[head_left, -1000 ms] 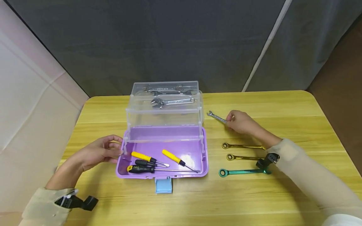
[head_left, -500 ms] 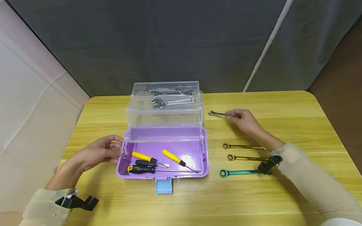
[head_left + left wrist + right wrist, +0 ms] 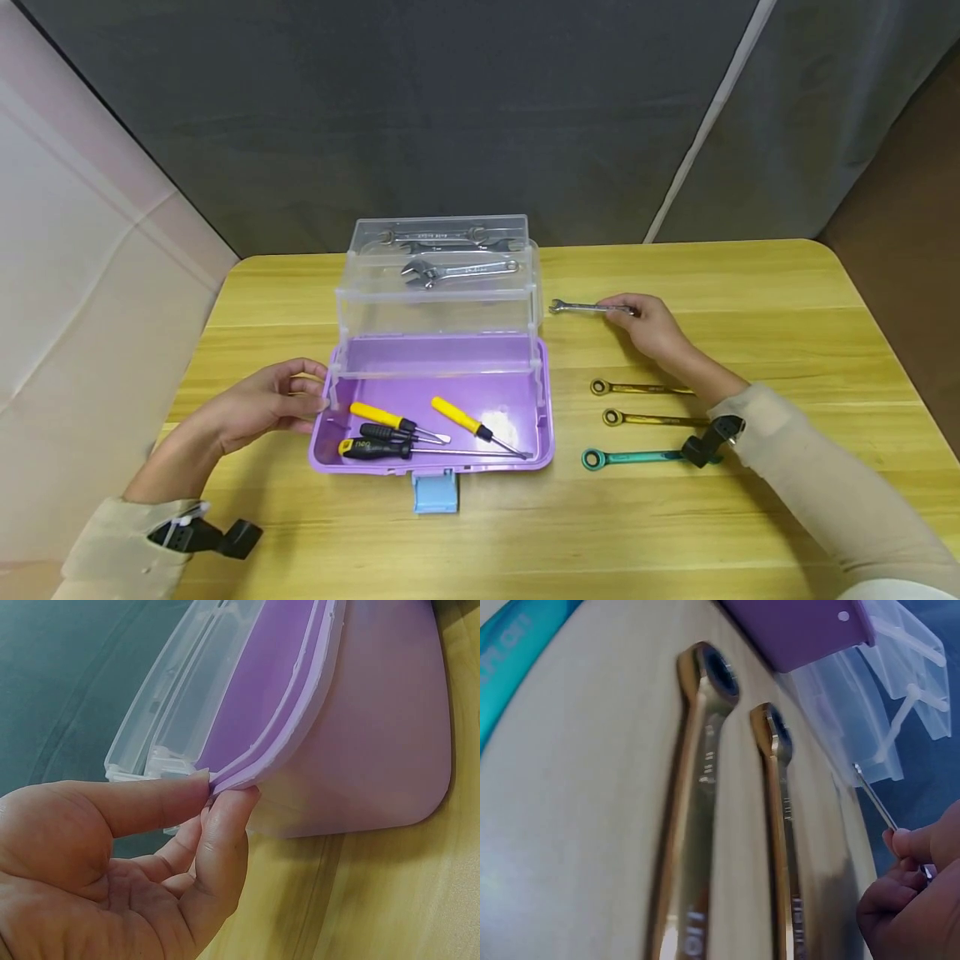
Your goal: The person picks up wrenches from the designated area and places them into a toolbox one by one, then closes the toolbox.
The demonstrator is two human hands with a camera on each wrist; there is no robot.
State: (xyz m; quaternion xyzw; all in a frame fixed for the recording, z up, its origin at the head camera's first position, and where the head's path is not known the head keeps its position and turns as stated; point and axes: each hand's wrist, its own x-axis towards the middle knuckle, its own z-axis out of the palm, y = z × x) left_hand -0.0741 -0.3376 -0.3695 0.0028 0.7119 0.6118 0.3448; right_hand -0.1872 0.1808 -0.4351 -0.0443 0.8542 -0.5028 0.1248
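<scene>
Left hand (image 3: 258, 404) pinches the toolbox (image 3: 316, 442) by its left edge; right hand (image 3: 648, 327) pinches a half-hidden wrench (image 3: 582, 307), probably light, stiff, best held mid-shank.

The person's left arm (image 3: 123, 542), in a loose beige fabric sleeve, is slanting inward from the lower left, and the bare left hand (image 3: 258, 406) is pinching, its extended thumb (image 3: 161, 801) pressing opposite the bent index finger (image 3: 225, 844) while the other fingers are curving loosely behind. The right arm (image 3: 825, 487), sleeved in the same beige fabric, is reaching forward and leftward from the lower right. The bare right hand (image 3: 647, 327) is showing its back overhead, gripping with the fingertips, other fingers curling toward the palm.
</scene>
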